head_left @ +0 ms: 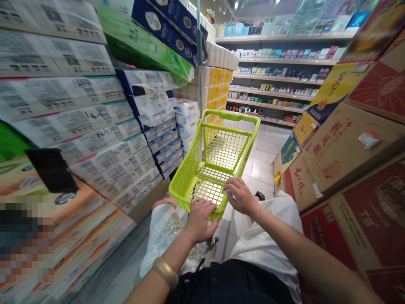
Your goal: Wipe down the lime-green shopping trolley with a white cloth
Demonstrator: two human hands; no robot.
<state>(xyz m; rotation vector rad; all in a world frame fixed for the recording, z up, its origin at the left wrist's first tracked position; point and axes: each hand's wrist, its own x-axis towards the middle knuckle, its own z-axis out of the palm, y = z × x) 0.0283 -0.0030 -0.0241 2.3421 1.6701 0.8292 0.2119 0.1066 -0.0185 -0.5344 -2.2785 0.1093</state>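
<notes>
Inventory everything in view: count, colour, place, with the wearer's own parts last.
Basket: one, lime green, centre
White printed packs: many, white and grey, left
Navy packs: several, navy, upper left
Green pack: at least one, green, upper left
Yellow packs: several, yellow, beyond basket
Orange packs: several, orange, lower left
Flat object, unidentified: one, black, left
Pole: one, grey, upper centre
Shelves: several, pale, back
Shelf goods: many, mixed, back
Cartons: several, brown and red, right
Floor: tiled, pale, middle
Bangle: one, gold, left wrist
Trousers: white, bottom
Top: one, black, bottom
Left hand: one, bare, basket's near rim
Right hand: one, bare, basket's right rim
</notes>
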